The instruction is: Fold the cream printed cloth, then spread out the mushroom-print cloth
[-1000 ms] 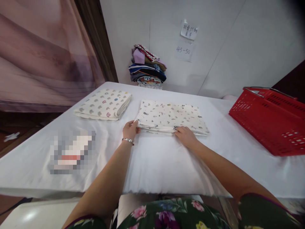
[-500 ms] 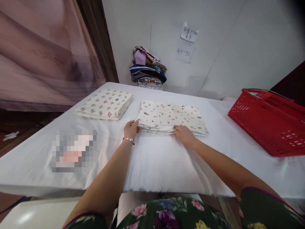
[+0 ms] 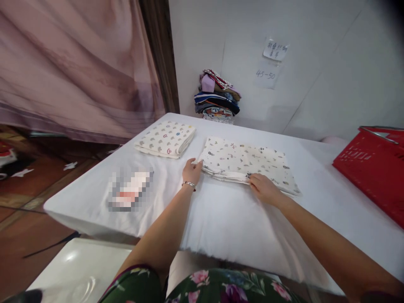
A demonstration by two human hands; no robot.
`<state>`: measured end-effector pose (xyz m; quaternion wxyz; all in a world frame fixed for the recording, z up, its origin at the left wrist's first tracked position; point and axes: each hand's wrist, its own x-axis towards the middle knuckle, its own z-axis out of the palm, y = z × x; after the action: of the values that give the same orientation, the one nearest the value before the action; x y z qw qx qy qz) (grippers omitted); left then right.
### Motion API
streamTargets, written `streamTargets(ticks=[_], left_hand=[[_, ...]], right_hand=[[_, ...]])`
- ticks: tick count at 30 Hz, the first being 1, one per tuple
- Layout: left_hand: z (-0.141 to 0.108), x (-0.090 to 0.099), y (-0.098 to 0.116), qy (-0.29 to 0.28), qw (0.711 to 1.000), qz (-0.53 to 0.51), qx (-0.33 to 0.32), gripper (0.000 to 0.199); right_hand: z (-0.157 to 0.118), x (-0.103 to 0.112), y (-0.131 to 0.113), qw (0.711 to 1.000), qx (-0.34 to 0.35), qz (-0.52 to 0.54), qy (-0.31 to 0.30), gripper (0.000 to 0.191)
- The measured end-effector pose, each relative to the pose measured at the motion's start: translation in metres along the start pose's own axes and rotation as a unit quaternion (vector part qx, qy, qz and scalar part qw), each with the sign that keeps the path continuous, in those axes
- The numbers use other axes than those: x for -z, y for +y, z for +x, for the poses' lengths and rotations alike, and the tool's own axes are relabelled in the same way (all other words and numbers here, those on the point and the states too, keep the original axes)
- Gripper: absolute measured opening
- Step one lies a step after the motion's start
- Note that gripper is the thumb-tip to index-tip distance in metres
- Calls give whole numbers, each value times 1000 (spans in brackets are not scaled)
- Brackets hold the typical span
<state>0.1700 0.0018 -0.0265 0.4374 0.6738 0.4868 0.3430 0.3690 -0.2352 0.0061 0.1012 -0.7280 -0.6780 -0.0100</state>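
A folded white cloth (image 3: 249, 159) with small grey and black prints lies in layers on the table before me. At its near left corner is my left hand (image 3: 192, 171), wearing a bracelet, with the thumb and fingers closed on the edge. My right hand (image 3: 264, 188) pinches the front edge right of the middle; its fingertips are partly hidden by the fabric. To the left, apart from both hands, lies a second folded cloth (image 3: 166, 139), cream with grey mushroom-like prints and a few coloured ones.
A white-covered table (image 3: 227, 223) carries a blurred-out flat object (image 3: 132, 189) at left and a red plastic basket (image 3: 375, 168) at right. Behind the table rises a stack of folded fabrics (image 3: 217, 97) against the wall. A pale stool or chair seat (image 3: 82, 269) stands at lower left.
The view has turned left, so everything appears further right. Both hands stay at the front edge of the printed cloth, which looks nearly the same.
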Motion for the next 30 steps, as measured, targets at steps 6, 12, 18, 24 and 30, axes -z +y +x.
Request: streamTargets(ticks=[6,12,18,24,30], left_hand=[[-6,6,5,-46,989,137,-39,47],[-7,7,7,-94,973,199,-74,51],[-9,7,9,-121,962,219,-109,54],[-10,5,7,-136,952,235,-140,56],[-14,3,10,-151,961,184,-141,56]], right_hand=[[-6,-7,1,1000,-13,-2,21,23],[-6,-9,0,999,-22,11,24,24],[-5,-12,1,999,-31,18,16,23],[-4,-9,2,999,-26,26,9,22],[-6,-3,2,997,-50,50,22,23]])
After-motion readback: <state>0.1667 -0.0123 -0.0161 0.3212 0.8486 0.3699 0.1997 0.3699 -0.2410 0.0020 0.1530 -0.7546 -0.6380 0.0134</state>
